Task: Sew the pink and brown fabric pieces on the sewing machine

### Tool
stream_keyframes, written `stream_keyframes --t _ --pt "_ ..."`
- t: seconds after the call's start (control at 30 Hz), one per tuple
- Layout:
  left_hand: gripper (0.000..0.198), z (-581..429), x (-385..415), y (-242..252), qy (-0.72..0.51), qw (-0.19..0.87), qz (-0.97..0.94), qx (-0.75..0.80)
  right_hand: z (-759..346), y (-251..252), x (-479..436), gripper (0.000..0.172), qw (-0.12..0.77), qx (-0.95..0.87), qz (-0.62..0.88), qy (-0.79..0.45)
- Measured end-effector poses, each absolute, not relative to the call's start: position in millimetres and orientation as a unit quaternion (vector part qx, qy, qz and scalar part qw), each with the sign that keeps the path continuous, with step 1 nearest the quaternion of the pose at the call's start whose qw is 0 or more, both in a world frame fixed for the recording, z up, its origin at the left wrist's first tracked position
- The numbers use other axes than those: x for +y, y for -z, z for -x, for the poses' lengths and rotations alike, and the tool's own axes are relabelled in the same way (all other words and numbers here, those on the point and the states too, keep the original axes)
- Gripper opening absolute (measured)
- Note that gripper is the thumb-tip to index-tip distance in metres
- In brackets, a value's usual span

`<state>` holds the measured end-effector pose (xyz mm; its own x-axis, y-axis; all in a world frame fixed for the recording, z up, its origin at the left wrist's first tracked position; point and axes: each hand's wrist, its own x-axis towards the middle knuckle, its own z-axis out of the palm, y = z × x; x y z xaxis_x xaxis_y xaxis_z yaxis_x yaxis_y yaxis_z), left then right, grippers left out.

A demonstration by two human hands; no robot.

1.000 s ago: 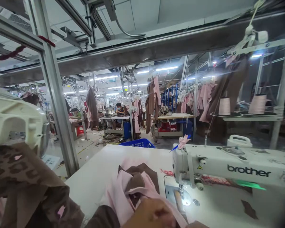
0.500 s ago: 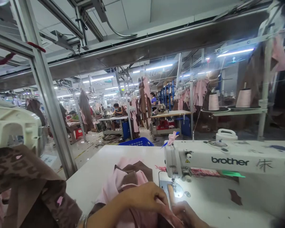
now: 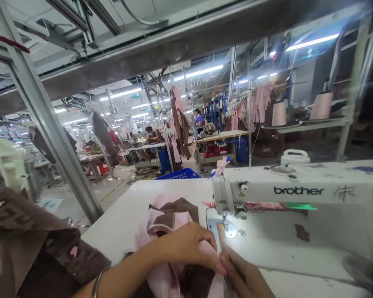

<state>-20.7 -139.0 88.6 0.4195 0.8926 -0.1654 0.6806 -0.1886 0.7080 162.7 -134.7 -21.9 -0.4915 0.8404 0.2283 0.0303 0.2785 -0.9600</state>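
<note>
Head view: left hand (image 3: pixel 186 248) curled over the pink and brown garment (image 3: pixel 174 223), fingers pinching a pink fold. Right hand (image 3: pixel 245 277) flat, fingers stretched toward the needle plate (image 3: pixel 226 227) of the sewing machine (image 3: pixel 298 194), touching the fabric edge; no clear grip. Garment sits at the white table's (image 3: pixel 127 219) near edge, just left of the presser foot.

View has tipped down and leftward since 1.0 s ago: left hand (image 3: pixel 186 246), then only knuckles at the bottom edge, now lies fully on the pink-and-brown garment (image 3: pixel 169 219), and right hand (image 3: pixel 247 277) has entered beside it below the needle.
</note>
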Motion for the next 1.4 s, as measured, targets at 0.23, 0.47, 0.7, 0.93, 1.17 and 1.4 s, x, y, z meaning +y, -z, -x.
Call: stream_keyframes --t 0.23,0.47,0.7,0.93,1.17,1.4 --pt "0.031 23 -143 -92 -0.090 0.401 -0.796 0.445 -166 2 -146 0.055 0.346 -0.612 0.314 -0.638" --pt "0.023 27 -152 -95 -0.157 0.426 -0.784 0.424 -156 9 -157 0.055 0.278 -0.475 0.265 -0.791" --pt "0.027 27 -150 -89 -0.161 0.478 -0.743 0.440 -156 18 -153 0.051 0.272 -0.522 0.265 -0.764" --pt "0.026 8 -117 -42 -0.127 0.352 -0.752 0.543 -207 36 -143 0.011 0.210 -0.868 0.293 -0.341" --pt "0.025 -19 -80 -24 -0.070 0.322 -0.754 0.568 -239 34 -89 0.051 0.194 -0.921 0.272 -0.202" --pt "0.026 -30 -59 -16 -0.056 0.319 -0.765 0.557 -245 39 -67 0.072 0.181 -0.961 0.201 -0.048"
